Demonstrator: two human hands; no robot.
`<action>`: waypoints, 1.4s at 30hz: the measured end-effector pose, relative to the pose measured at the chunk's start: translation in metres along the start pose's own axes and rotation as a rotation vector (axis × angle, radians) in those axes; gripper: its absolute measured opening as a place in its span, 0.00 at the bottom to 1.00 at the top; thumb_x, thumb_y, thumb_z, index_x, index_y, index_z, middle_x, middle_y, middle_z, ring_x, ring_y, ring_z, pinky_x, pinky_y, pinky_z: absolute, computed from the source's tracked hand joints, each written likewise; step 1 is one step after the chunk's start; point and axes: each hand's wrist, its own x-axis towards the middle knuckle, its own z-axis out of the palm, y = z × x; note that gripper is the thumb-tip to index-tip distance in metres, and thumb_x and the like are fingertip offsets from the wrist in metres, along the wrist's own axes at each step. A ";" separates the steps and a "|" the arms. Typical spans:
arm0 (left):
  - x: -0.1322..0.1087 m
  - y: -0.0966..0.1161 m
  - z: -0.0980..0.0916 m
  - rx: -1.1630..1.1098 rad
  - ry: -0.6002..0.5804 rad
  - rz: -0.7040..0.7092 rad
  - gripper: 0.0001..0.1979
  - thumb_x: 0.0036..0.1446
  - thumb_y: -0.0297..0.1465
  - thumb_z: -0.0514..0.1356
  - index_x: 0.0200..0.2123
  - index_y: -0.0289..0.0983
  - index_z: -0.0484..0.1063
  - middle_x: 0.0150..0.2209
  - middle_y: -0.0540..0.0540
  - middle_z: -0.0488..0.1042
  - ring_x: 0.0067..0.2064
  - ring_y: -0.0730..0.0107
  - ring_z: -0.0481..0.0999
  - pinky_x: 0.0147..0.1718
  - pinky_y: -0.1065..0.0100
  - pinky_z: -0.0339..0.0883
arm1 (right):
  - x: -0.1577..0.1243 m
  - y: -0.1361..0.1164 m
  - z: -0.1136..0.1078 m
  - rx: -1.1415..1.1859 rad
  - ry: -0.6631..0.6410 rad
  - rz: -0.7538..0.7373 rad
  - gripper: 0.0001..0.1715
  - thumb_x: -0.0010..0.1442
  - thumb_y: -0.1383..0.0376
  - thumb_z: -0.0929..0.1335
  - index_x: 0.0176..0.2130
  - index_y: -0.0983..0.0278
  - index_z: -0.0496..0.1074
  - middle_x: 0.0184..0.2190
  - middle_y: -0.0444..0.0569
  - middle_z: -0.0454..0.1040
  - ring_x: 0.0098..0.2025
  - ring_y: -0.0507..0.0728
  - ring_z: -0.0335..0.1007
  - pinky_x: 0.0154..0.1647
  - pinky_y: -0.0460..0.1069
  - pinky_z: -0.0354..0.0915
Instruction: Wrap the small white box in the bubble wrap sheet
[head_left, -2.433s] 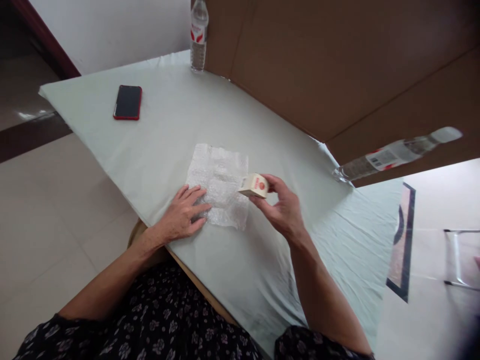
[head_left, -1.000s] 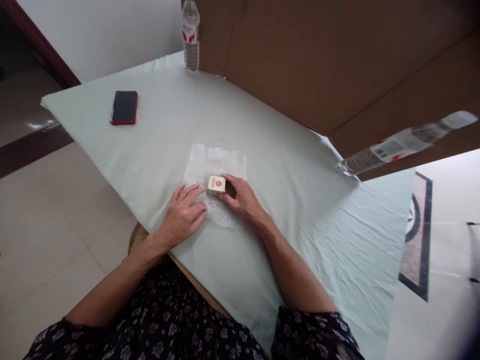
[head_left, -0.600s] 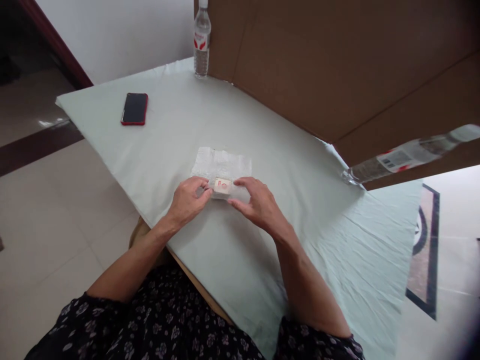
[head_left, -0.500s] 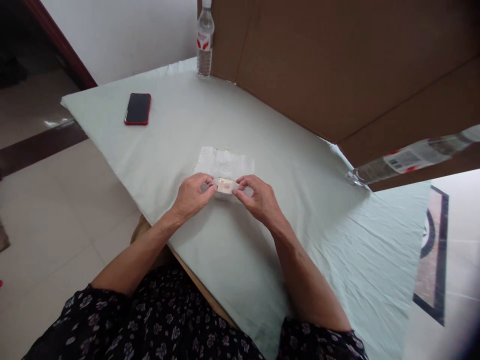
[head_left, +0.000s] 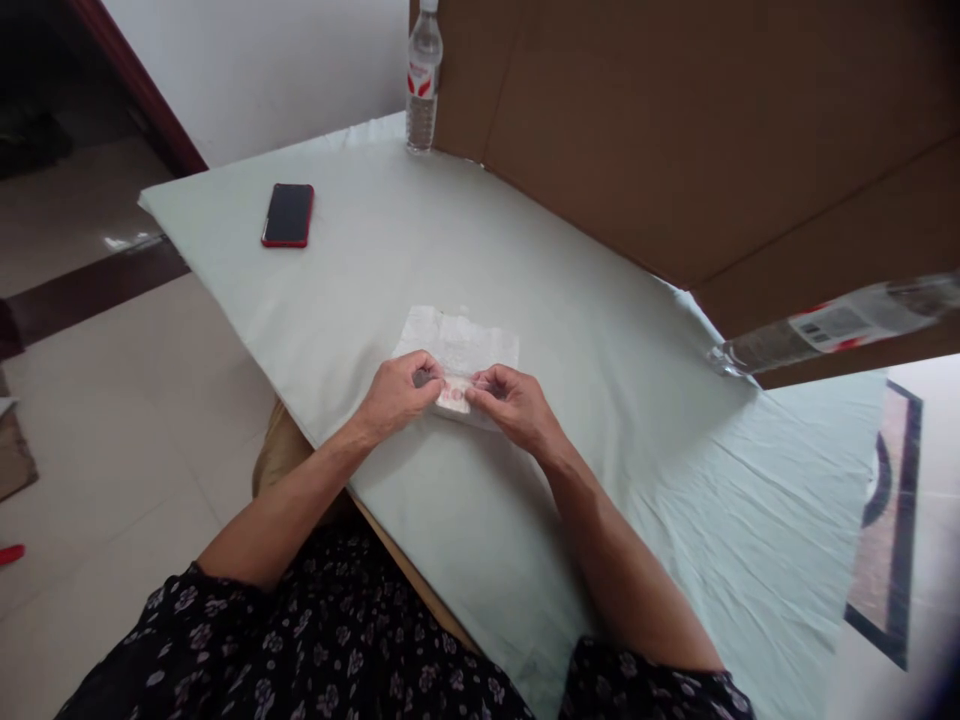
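A thin, creased white paper sheet (head_left: 461,343) lies on the table in front of me. At its near side is a small, pale flat piece (head_left: 454,394) with reddish marks, partly hidden by my fingers. My left hand (head_left: 405,393) is closed in a pinch at the left end of this piece, on the paper's near edge. Opposite it, my right hand (head_left: 514,402) pinches the right end in the same way, thumb and forefinger together. Part of the paper shows below the fingertips. How the piece sits in the paper I cannot tell.
A phone (head_left: 288,215) in a red case lies at the table's far left. One bottle (head_left: 424,85) stands at the back beside a large cardboard panel (head_left: 637,130); another bottle (head_left: 832,322) leans at the right. Pale green cloth (head_left: 352,230) covers the table.
Both hands have come closer together on the paper, and the pale piece between them has tilted and shows less width. The whole view has shifted slightly.
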 end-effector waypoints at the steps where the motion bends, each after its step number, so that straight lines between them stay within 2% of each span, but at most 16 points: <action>1: -0.005 0.000 -0.001 -0.022 -0.010 -0.005 0.07 0.51 0.34 0.60 0.31 0.37 0.75 0.30 0.51 0.77 0.31 0.72 0.70 0.32 0.69 0.63 | -0.003 0.000 0.001 -0.007 -0.011 -0.005 0.14 0.54 0.54 0.71 0.30 0.62 0.71 0.29 0.45 0.74 0.30 0.53 0.66 0.31 0.48 0.61; 3: -0.013 0.000 -0.003 -0.053 -0.012 -0.023 0.07 0.51 0.34 0.60 0.31 0.37 0.75 0.30 0.51 0.76 0.32 0.71 0.71 0.33 0.70 0.63 | -0.008 0.002 0.003 -0.030 -0.028 -0.028 0.13 0.57 0.54 0.70 0.32 0.62 0.71 0.29 0.45 0.75 0.31 0.53 0.69 0.33 0.48 0.63; 5: -0.016 0.001 -0.003 -0.046 -0.003 -0.050 0.06 0.50 0.33 0.60 0.31 0.37 0.74 0.29 0.52 0.75 0.30 0.72 0.69 0.31 0.70 0.62 | -0.012 0.002 0.003 -0.135 0.019 -0.090 0.10 0.60 0.57 0.68 0.35 0.61 0.71 0.32 0.46 0.78 0.33 0.55 0.71 0.35 0.49 0.64; 7: -0.015 0.003 -0.003 -0.025 -0.004 -0.066 0.05 0.50 0.32 0.60 0.30 0.37 0.74 0.27 0.53 0.74 0.29 0.73 0.69 0.31 0.70 0.61 | -0.019 -0.001 0.003 -0.364 0.171 -0.229 0.08 0.63 0.61 0.67 0.39 0.62 0.73 0.37 0.50 0.80 0.38 0.58 0.74 0.40 0.52 0.65; 9: -0.013 0.004 -0.002 -0.009 -0.020 -0.062 0.04 0.51 0.31 0.60 0.30 0.37 0.74 0.28 0.53 0.75 0.30 0.72 0.70 0.33 0.70 0.62 | -0.028 -0.008 0.007 -0.628 0.311 -0.442 0.08 0.66 0.65 0.65 0.43 0.62 0.74 0.43 0.53 0.81 0.43 0.60 0.74 0.45 0.54 0.64; 11: -0.012 0.005 -0.002 0.006 -0.038 -0.048 0.04 0.52 0.31 0.60 0.30 0.37 0.73 0.28 0.52 0.75 0.31 0.72 0.70 0.34 0.69 0.63 | -0.037 -0.014 0.013 -0.823 0.301 -0.657 0.09 0.68 0.68 0.65 0.45 0.63 0.74 0.44 0.53 0.81 0.44 0.60 0.73 0.47 0.55 0.62; 13: -0.011 0.005 -0.002 0.028 -0.043 -0.032 0.04 0.52 0.31 0.59 0.30 0.37 0.73 0.28 0.52 0.75 0.31 0.71 0.70 0.34 0.69 0.63 | -0.042 -0.019 0.022 -0.926 0.198 -0.767 0.11 0.68 0.70 0.64 0.47 0.64 0.74 0.45 0.52 0.81 0.44 0.60 0.72 0.46 0.54 0.61; 16: -0.013 0.003 -0.008 0.079 -0.055 -0.018 0.06 0.54 0.34 0.59 0.31 0.37 0.73 0.29 0.52 0.75 0.33 0.71 0.70 0.35 0.68 0.63 | -0.042 -0.020 0.030 -0.999 0.098 -0.750 0.13 0.69 0.70 0.63 0.50 0.67 0.73 0.47 0.53 0.80 0.46 0.60 0.70 0.47 0.54 0.60; 19: -0.016 0.000 -0.021 0.139 -0.064 -0.034 0.09 0.55 0.37 0.61 0.34 0.38 0.72 0.30 0.52 0.74 0.33 0.70 0.70 0.35 0.68 0.63 | -0.038 -0.017 0.030 -1.036 0.048 -0.702 0.13 0.69 0.70 0.63 0.51 0.66 0.71 0.48 0.52 0.79 0.47 0.60 0.68 0.48 0.55 0.58; 22: -0.020 -0.006 -0.037 0.182 -0.013 -0.107 0.11 0.54 0.37 0.61 0.39 0.37 0.72 0.29 0.52 0.72 0.31 0.71 0.69 0.33 0.67 0.63 | -0.035 -0.017 0.029 -1.078 0.014 -0.689 0.15 0.68 0.69 0.64 0.54 0.62 0.70 0.49 0.52 0.77 0.47 0.60 0.65 0.47 0.55 0.56; 26: -0.029 -0.010 -0.047 0.250 0.061 -0.189 0.14 0.55 0.37 0.59 0.42 0.36 0.74 0.29 0.51 0.73 0.29 0.70 0.69 0.32 0.66 0.63 | -0.027 -0.020 0.028 -1.134 -0.016 -0.703 0.15 0.66 0.66 0.67 0.53 0.60 0.70 0.45 0.51 0.75 0.44 0.60 0.62 0.45 0.55 0.53; 30: -0.037 -0.010 -0.049 0.239 0.074 -0.294 0.26 0.55 0.42 0.61 0.54 0.34 0.72 0.41 0.44 0.78 0.33 0.67 0.74 0.33 0.65 0.67 | -0.020 -0.020 0.027 -1.158 -0.028 -0.751 0.12 0.68 0.67 0.65 0.51 0.59 0.70 0.42 0.49 0.75 0.42 0.59 0.60 0.46 0.55 0.52; 33: -0.038 -0.010 -0.050 0.196 0.035 -0.391 0.34 0.55 0.45 0.61 0.61 0.31 0.67 0.41 0.43 0.78 0.33 0.65 0.76 0.30 0.66 0.67 | -0.019 -0.017 0.027 -1.154 -0.008 -0.772 0.13 0.69 0.68 0.64 0.52 0.58 0.70 0.43 0.49 0.75 0.42 0.59 0.59 0.46 0.55 0.51; 38: -0.029 -0.006 -0.046 0.122 0.016 -0.463 0.34 0.52 0.46 0.65 0.56 0.30 0.71 0.29 0.49 0.75 0.26 0.68 0.75 0.27 0.68 0.65 | -0.021 -0.015 0.029 -1.160 0.040 -0.789 0.13 0.69 0.68 0.64 0.52 0.59 0.71 0.42 0.49 0.75 0.42 0.59 0.59 0.45 0.55 0.51; 42: -0.023 0.000 -0.033 -0.110 0.053 -0.461 0.22 0.49 0.38 0.65 0.46 0.33 0.76 0.22 0.54 0.70 0.23 0.71 0.71 0.22 0.71 0.62 | -0.021 -0.016 0.030 -1.189 0.036 -0.781 0.12 0.68 0.68 0.65 0.51 0.59 0.71 0.42 0.49 0.75 0.41 0.59 0.59 0.45 0.56 0.51</action>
